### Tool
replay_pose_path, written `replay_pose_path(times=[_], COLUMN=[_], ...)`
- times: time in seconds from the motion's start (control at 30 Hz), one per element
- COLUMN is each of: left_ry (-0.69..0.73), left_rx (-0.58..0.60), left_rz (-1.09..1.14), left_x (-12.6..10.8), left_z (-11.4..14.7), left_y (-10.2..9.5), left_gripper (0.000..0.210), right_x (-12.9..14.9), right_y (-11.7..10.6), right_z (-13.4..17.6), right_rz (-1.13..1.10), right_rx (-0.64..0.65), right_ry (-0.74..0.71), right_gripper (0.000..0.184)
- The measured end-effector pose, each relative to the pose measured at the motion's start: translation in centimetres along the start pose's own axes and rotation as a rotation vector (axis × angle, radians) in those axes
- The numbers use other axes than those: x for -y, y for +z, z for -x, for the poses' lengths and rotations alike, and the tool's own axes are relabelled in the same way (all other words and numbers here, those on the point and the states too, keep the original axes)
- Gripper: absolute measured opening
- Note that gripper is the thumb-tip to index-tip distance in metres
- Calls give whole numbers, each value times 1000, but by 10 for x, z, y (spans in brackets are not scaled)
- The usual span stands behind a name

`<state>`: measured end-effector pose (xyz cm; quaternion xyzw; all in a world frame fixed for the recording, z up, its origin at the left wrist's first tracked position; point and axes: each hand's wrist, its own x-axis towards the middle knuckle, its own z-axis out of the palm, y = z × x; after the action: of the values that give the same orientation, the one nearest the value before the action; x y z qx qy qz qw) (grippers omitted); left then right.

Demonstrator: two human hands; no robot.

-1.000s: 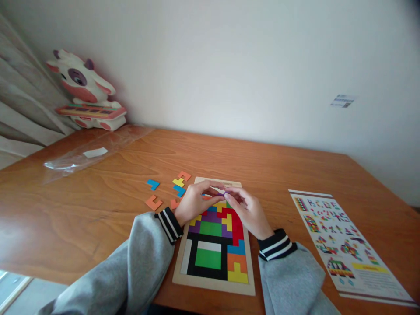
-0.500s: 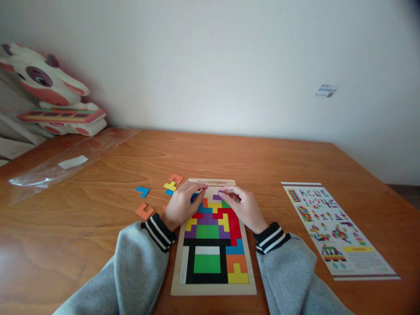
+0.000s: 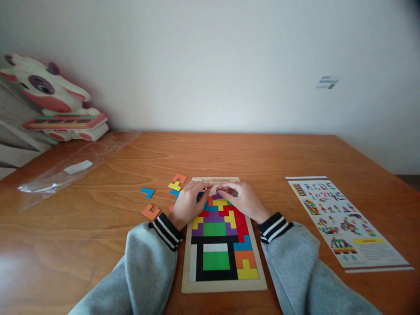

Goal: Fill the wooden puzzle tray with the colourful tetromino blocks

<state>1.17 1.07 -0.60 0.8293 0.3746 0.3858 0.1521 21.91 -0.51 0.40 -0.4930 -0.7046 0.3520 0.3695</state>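
A pale wooden puzzle board [image 3: 224, 286] lies in front of me, largely filled with coloured flat pieces. Over its upper left part is my left hand [image 3: 192, 201], thumb and forefinger drawn close together; anything between them is too small to make out. From the right, my right hand [image 3: 244, 199] reaches over the upper part, its fingertips pinched at a small purple puzzle piece [image 3: 216, 197]. The two sets of fingertips nearly meet. Both hands hide some of the pieces beneath them.
Left of the board lie loose pieces: a blue one [image 3: 148, 192], an orange one [image 3: 151, 212] and a yellow one [image 3: 174, 186]. A printed pattern sheet [image 3: 348, 227] is at right. A clear plastic bag [image 3: 49, 186] and a cow-shaped toy keyboard [image 3: 65, 122] occupy the far left.
The whole view has shifted slightly, with board and hands appearing further right. My fingertips have come a little closer together above the board's top; the right hand stays at the purple piece.
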Motion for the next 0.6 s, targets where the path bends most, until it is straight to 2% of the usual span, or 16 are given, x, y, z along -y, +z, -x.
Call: replay_pose_path(times=[0.23,0.37,0.5,0.6], left_ry=[32,56,59,139], left_rx=[41,40,-28,-63], left_rz=[-10,-17,-21,-33], left_x=[5,3,-2,-4], left_z=[1,0,-1,-1], left_y=[4,4,-2,-7], left_gripper=[14,14,16,18], right_x=[-10,-14,-15,-18], right_y=[-1,-3,-2,-2], right_z=[1,1,-1,-1], right_rz=[344,334,256,241], right_rx=[-37,-8,-35,-60], right_ry=[-95,-99,-102,-121], right_gripper=[9,13,28,32])
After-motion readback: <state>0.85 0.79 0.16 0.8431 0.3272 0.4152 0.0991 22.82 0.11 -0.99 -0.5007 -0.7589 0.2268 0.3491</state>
